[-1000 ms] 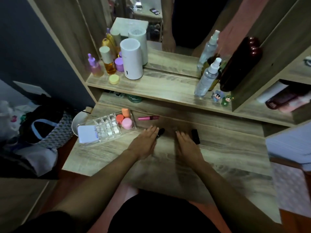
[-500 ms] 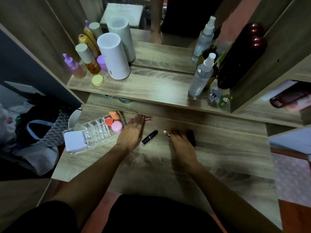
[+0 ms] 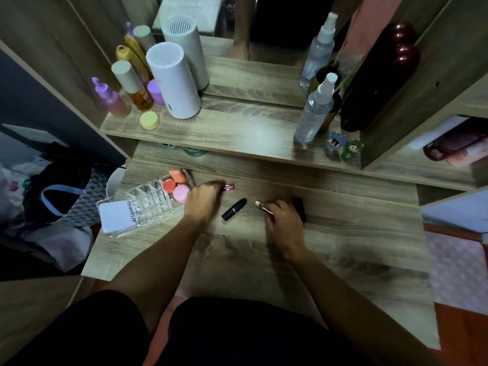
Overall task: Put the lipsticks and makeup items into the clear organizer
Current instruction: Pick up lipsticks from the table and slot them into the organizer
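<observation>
The clear organizer (image 3: 148, 204) lies on the wooden desk at the left, holding orange and pink sponges (image 3: 176, 186) and a white compact (image 3: 117, 215). My left hand (image 3: 202, 200) is closed around a pink lip tube (image 3: 229, 186) right beside the organizer; only the tube's right end shows. A black lipstick (image 3: 234, 209) lies loose between my hands. My right hand (image 3: 282, 217) grips a gold-capped lipstick (image 3: 262, 206) on the desk. A black tube (image 3: 300, 208) lies just right of that hand, partly hidden.
A shelf above the desk carries a white cylinder (image 3: 173, 80), several bottles (image 3: 132, 87), a yellow jar (image 3: 149, 120), spray bottles (image 3: 314, 109), a dark tall bottle (image 3: 377, 77) and two small figures (image 3: 343, 146). A bag (image 3: 58, 199) sits left of the desk.
My left hand moved up and right past the black lipstick and closed on the pink tube. My right hand closed on the gold-capped lipstick. The camera tilted and moved closer.
</observation>
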